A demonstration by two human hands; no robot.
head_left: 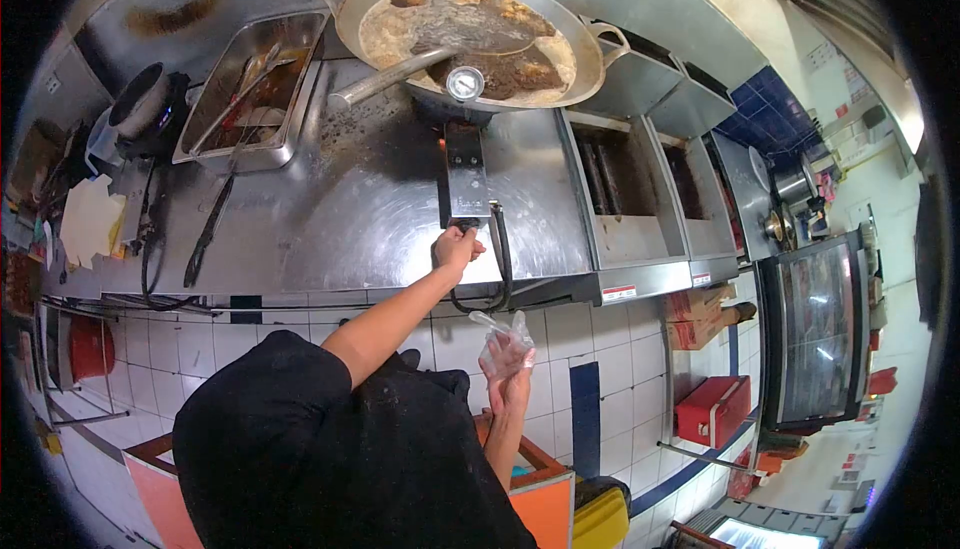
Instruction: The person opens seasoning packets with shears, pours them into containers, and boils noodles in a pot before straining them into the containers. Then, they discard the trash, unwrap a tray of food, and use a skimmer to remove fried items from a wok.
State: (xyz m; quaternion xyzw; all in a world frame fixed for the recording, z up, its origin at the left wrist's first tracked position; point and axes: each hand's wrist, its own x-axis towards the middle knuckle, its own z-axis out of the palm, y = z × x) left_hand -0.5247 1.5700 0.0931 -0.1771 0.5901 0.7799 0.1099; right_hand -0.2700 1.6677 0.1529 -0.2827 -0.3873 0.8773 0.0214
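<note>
My left hand (458, 251) is closed at the front end of the gas burner (466, 174), its fingers wrapped round the control knob, which they mostly hide. A black hose (503, 254) curves down beside it. My right hand (508, 351) is held low in front of my body in a loose clear plastic glove, fingers apart, with nothing seen in it. On the burner stands a large wok (585, 89) of bubbling dark liquid. A dial thermometer (465, 83) sits at its near rim, and a long metal handle (395, 79) slants out over the left rim.
A steel tray (285, 154) with long utensils stands left of the wok. Black tongs (210, 234) lie near the counter's front edge. Right of the counter are fryer wells (635, 234). A red cooler box (713, 411) and a glass-door cabinet (815, 334) stand further right.
</note>
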